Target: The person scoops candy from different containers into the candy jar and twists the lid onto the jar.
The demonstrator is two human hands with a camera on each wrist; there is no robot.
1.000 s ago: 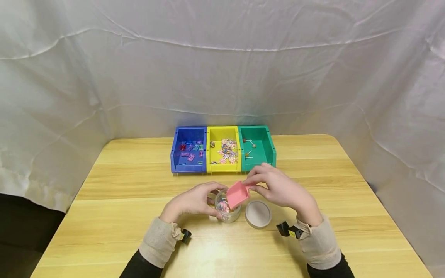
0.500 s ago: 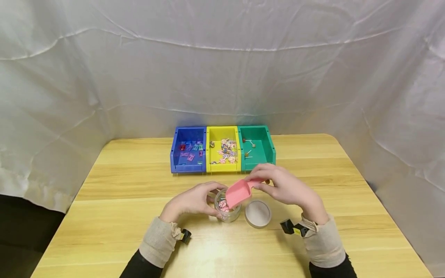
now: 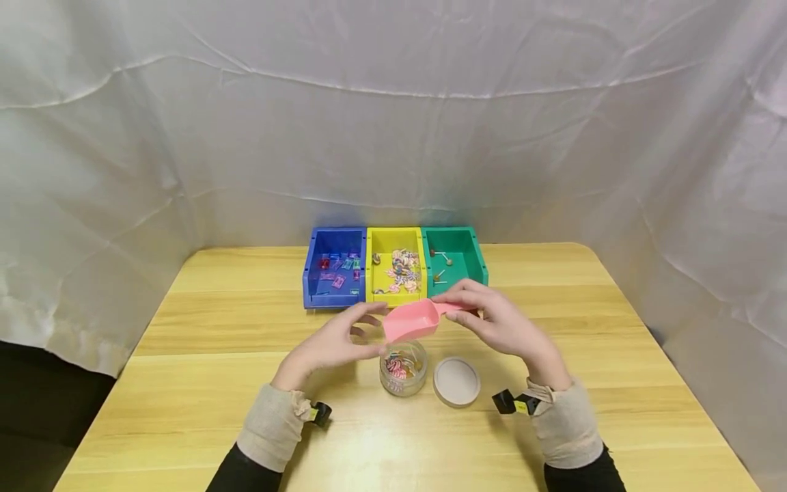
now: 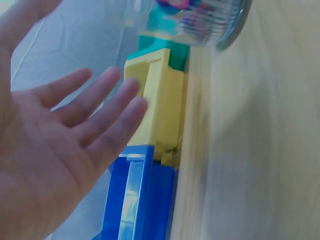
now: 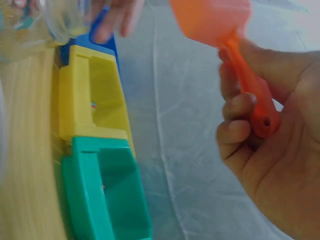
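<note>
The pink scoop (image 3: 410,322) is up in the air between the two hands, just above the little glass jar (image 3: 403,367). The right hand (image 3: 499,326) pinches the scoop's handle with thumb and fingers curled round it. The left hand (image 3: 335,339) is wide, fingers straight and spread, just beside the scoop's bowl and close to the jar without holding it. The jar stands on the surface below both hands, with bright sweets inside. A round white lid (image 3: 456,380) lies beside the jar, under the right hand. Past the hands stand the blue bin (image 3: 332,270), yellow bin (image 3: 395,268) and green bin (image 3: 453,258).
</note>
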